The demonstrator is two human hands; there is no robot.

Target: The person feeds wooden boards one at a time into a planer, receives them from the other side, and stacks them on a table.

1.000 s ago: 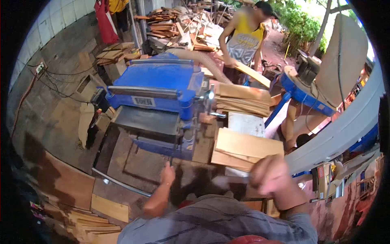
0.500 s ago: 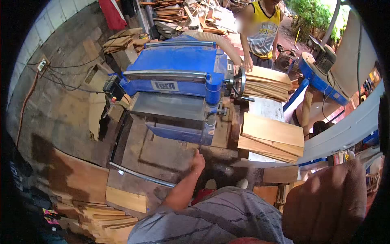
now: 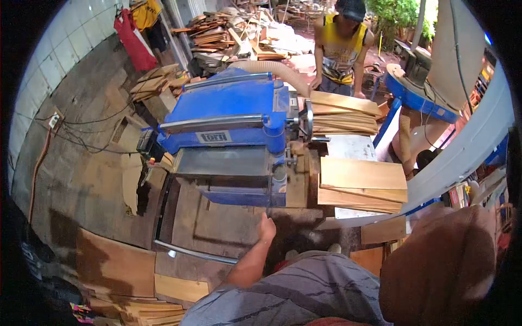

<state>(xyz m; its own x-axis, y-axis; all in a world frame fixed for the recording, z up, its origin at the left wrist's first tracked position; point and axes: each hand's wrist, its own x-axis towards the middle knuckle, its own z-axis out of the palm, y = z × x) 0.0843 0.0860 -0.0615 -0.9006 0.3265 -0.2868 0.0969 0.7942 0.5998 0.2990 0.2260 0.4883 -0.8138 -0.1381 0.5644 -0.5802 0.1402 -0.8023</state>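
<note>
My left hand is closed in front of the blue planer, at the lower end of a thin dark upright line. What it grips, if anything, is too small to make out. Just beyond it lies the machine's grey metal bed. My right hand cannot be made out; a large brown shape close to the camera fills the lower right. To the right of the planer, flat boards lie stacked on a white surface, with a second stack behind them.
A person in a yellow top stands behind the far stack, hands near it. Blue machinery stands at the right. A metal roller lies low in front. More boards are at the lower left, and scrap wood is heaped behind.
The view has tilted up and shifted, showing more of the background. The person in yellow has bent toward the far stack. My left hand stays in front of the planer.
</note>
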